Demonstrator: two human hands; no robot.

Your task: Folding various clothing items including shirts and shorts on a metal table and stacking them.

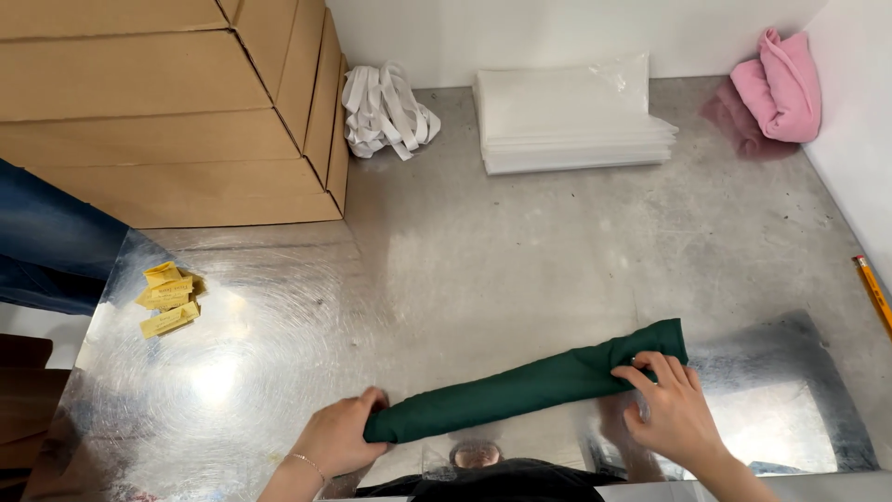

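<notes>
Surface: shiny metal table (520,251), seen from above; glare patch at lower left.
Green roll: dark green cloth (525,383) rolled into a long tube, lying at the near edge of the table, slanting from lower left up to the right.
Left hand: left hand (339,435) is closed over the lower left end of the roll, fingers curled around the tip; thin bracelet at the wrist.
Right hand: right hand (671,404) pinches the upper right end, fingertips (641,376) pressed on the fabric, palm resting just below it.
Boxes: flat cardboard boxes (167,102) stacked at far left, well apart from the roll.
Straps: bundle of white straps (386,112) just beside the boxes, against the wall.
Bags: stack of clear flat bags (571,116) at the far centre.
Pink cloth: crumpled pink cloth (780,84) in the far right corner.
Tags: small pile of yellow tags (167,297) at left, near the table edge.
Pencil: yellow pencil (873,293) at the right edge, partly cut off.
</notes>
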